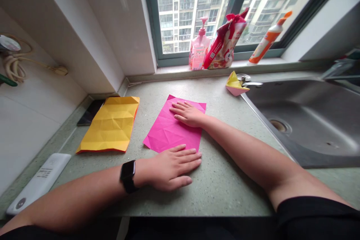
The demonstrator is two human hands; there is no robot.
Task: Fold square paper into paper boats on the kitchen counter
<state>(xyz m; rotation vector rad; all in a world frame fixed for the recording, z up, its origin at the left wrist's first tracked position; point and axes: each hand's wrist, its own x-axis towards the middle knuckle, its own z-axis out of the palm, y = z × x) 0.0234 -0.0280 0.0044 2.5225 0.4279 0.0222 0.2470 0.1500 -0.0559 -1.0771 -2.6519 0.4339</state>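
Note:
A creased sheet of bright pink paper [165, 127] lies spread on the speckled green countertop. Across its near edge rests my left hand [176, 167], flat with the fingers stretched out to the right and a black watch on the wrist. My right hand [188, 114] lies flat on the sheet's upper right part, fingers pointing left. Neither hand grips anything. To the left is a stack of creased yellow paper [112, 123] with orange showing at its edges. A small folded yellow and pink paper boat [236, 85] stands near the tap.
A steel sink [315, 120] is at the right, with a tap [250, 82]. A pink pump bottle [199, 48], a red bag [226, 41] and an orange and white bottle [267, 41] line the windowsill. At left are a dark flat object [90, 113] and a white device [39, 182].

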